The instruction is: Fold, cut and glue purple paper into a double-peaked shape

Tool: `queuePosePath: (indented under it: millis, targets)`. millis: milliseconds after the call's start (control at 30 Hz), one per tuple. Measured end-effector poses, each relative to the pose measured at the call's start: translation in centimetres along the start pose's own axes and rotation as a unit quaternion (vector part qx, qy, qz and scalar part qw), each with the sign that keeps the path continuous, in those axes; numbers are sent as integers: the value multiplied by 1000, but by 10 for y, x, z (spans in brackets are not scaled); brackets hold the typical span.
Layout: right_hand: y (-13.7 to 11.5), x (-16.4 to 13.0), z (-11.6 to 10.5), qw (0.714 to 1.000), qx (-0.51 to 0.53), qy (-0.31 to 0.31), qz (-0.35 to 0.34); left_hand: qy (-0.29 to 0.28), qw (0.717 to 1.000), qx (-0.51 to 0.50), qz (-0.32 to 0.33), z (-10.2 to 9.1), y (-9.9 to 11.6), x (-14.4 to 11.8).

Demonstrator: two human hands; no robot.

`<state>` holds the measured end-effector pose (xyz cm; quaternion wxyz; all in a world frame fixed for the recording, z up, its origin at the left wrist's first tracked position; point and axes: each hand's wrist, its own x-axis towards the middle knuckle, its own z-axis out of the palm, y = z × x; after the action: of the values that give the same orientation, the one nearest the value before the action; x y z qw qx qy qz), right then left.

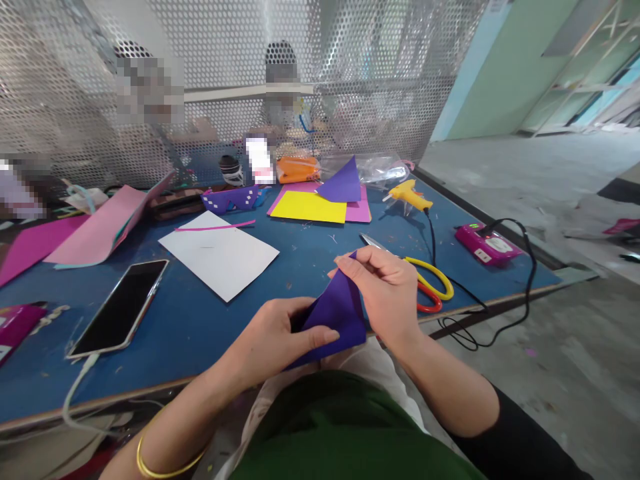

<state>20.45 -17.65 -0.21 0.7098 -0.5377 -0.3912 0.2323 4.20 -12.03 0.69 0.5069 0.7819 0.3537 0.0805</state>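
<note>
A: Purple paper (336,308), head view: a folded triangular piece, held up just past the near table (200,327) edge, above the lap, not resting on the blue top.

B: Grip?

A: Left hand (280,340) closed on the lower left edge, thumb lying flat across the face, fingers behind. Right hand (387,287) pinches the upper tip narrowly between thumb and fingertips. So the sheet spans between both hands: base in the left, apex in the right.

B: Why held so?

A: My reading: the left steadies the base while the right pinches along the upper edge, as one does to sharpen a crease. Held in the air, both faces stay within reach of the fingers.

B: Surroundings?

A: Scissors (425,280) lie just behind the right hand, handles toward the person. Glue gun (407,195) stands farther back, its cord trailing off the table's right edge. White sheet (220,253) at centre, phone (120,307) to the left on a cable, yellow sheet (309,207) and another purple triangle (343,183) near the mesh screen (350,67). One more person sits behind that mesh, hands not visible
</note>
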Motion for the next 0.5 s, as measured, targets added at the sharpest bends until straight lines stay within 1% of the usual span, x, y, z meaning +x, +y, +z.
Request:
queuePosePath:
  millis: [67,200,333,500]
  targets:
    - [0,-2,3,1000,-10,-13,4,16,1000,-11,11,1,5,7]
    - [-1,0,5,999,-25,-23,1,21,999,-38,-9,8,8,19]
    - [1,9,-2,1000,-26,2,-11,7,999,-34,-16,11,3,16]
    - [10,19,-9,999,-25,38,-20,-1,1000,-8,-13,5,-5,10]
